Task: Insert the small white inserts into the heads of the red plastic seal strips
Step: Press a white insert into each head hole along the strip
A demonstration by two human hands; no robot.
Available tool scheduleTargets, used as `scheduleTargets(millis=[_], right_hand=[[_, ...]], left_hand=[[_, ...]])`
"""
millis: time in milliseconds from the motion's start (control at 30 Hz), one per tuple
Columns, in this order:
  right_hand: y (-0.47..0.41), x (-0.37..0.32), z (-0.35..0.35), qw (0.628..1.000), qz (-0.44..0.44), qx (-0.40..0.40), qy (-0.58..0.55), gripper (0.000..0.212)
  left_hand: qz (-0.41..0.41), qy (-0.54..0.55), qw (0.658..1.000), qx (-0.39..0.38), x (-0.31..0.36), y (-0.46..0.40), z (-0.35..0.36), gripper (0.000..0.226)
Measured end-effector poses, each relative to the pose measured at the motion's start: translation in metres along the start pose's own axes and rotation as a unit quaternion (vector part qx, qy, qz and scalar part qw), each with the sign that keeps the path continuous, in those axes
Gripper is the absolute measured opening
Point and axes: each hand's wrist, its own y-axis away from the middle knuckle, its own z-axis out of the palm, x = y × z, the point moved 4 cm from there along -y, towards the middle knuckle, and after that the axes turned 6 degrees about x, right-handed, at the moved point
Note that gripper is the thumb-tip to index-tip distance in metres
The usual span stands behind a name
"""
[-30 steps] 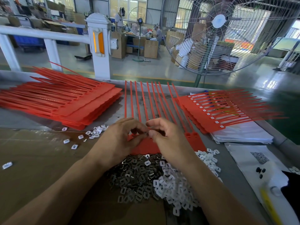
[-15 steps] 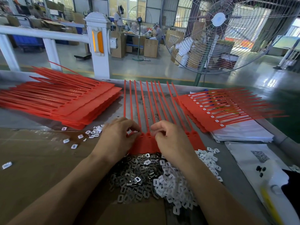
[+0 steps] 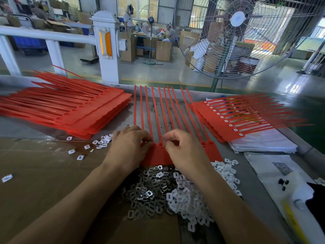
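Red plastic seal strips (image 3: 159,154), joined in a flat comb, are being worked at centre frame on the counter (image 3: 260,199). Both grips are being kept narrow at the heads: the left hand (image 3: 129,147) curled on the strip's head row, the right hand (image 3: 182,148) pinching, its contents hidden. Small white inserts (image 3: 186,199), piled below centre, are judged light, rigid and slippery, best pinched edgewise; thin tails would flex.

Bright daylight, glossy floor glare, fisheye edges

Head-worn view looks forward and down, close over the table (image 3: 274,205).
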Motion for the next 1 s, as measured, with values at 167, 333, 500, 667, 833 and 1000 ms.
scheduleTargets(millis=[167, 333, 500, 667, 833, 1000], right_hand=[[0.000, 0.000, 0.001, 1.000, -0.002, -0.002, -0.004, 0.021], [0.000, 0.000, 0.001, 1.000, -0.003, -0.004, -0.013, 0.021], [0.002, -0.003, 0.000, 1.000, -0.015, 0.007, -0.024, 0.019], [0.004, -0.007, -0.003, 0.995, -0.001, -0.007, -0.100, 0.013], [0.004, -0.007, -0.006, 0.992, 0.013, 0.002, -0.124, 0.011], [0.005, -0.007, -0.003, 0.985, 0.046, -0.009, -0.167, 0.016]], left_hand=[[0.017, -0.020, 1.000, -0.008, 0.004, 0.002, -0.002, 0.006], [0.037, -0.034, 0.999, -0.014, 0.007, 0.002, -0.005, 0.009], [0.037, 0.012, 0.999, 0.018, 0.012, 0.002, -0.011, 0.001], [0.059, 0.133, 0.989, 0.026, 0.025, 0.005, -0.019, 0.004], [0.053, 0.188, 0.980, 0.032, 0.029, 0.006, -0.023, 0.009], [0.062, 0.170, 0.982, 0.044, 0.031, 0.007, -0.025, 0.009]])
